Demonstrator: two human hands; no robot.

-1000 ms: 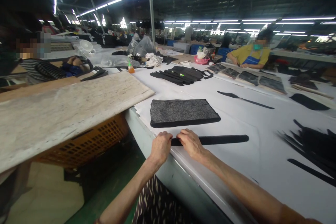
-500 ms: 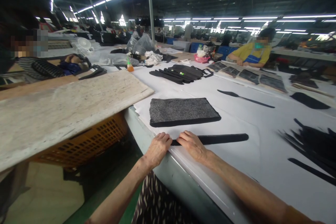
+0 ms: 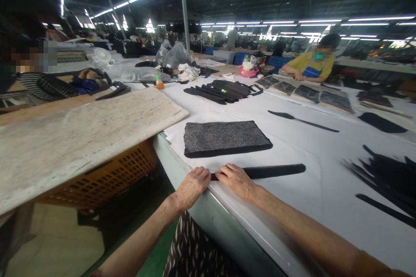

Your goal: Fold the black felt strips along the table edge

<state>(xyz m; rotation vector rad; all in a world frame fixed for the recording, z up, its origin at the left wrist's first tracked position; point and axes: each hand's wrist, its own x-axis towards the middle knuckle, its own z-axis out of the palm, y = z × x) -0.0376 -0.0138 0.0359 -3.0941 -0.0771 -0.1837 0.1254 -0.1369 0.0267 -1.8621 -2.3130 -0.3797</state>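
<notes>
A long black fabric strip [image 3: 276,171] lies near the front edge of the white-covered table [image 3: 292,207]. My left hand [image 3: 193,185] is closed on its left end, at the table's edge. Just to the right, my right hand [image 3: 236,181] grips the same strip with curled fingers; a short piece of it shows between the two hands. The fingertips and the strip's far left end are hidden. Right behind my hands lies a grey ribbed knit panel [image 3: 225,136] with a black border along its near side.
More black strips [image 3: 390,177] lie at the right. Dark fabric pieces [image 3: 224,91] sit farther back, beside an orange-filled bottle [image 3: 159,80]. A pale board [image 3: 91,138] juts in from the left above an orange crate [image 3: 107,179]. Two people sit across the tables.
Both hands keep their hold on the black strip and have barely shifted. The whole view has moved slightly.
</notes>
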